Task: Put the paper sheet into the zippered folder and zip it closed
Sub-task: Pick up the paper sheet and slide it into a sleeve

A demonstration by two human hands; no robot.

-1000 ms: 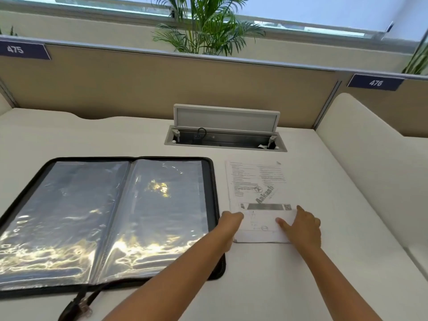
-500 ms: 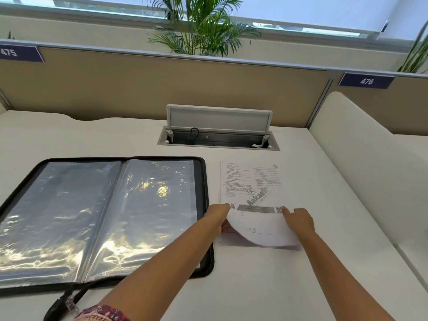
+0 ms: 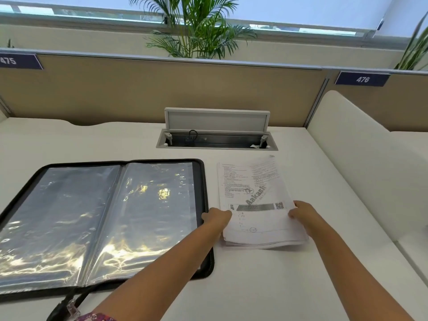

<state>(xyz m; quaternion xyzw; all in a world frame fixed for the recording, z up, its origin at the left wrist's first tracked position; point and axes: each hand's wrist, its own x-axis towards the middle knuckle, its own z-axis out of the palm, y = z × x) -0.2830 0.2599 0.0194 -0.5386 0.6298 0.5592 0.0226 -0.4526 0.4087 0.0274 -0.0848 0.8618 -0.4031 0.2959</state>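
Paper sheet [image 3: 252, 195] sits between your two hands, its near part raised off the desk [image 3: 266, 286] and curving up while the far end lies close to the surface. Under it you can see more edges, so it looks like the top leaf of a small stack, though you cannot be sure how many leaves your fingers have caught.

Your left hand [image 3: 216, 217] pinches the sheet's left edge, fingers curled around it with the tips hidden beneath the page. Your right hand [image 3: 302, 213] grips the right edge the same way, fingers curled over the margin. Holding both sides at once likely keeps the thin page flat and stops it folding as it comes up.

Just left of your left fingers lies the zippered folder [image 3: 203, 181], spread wide open with its clear plastic sleeves [image 3: 148, 212] facing up, shiny with glare. Lying open and flat like that, it is probably ready to take the page, so only a short sideways carry past your left knuckles should be needed. Its zip is fully undone; the closing step is not yet begun.
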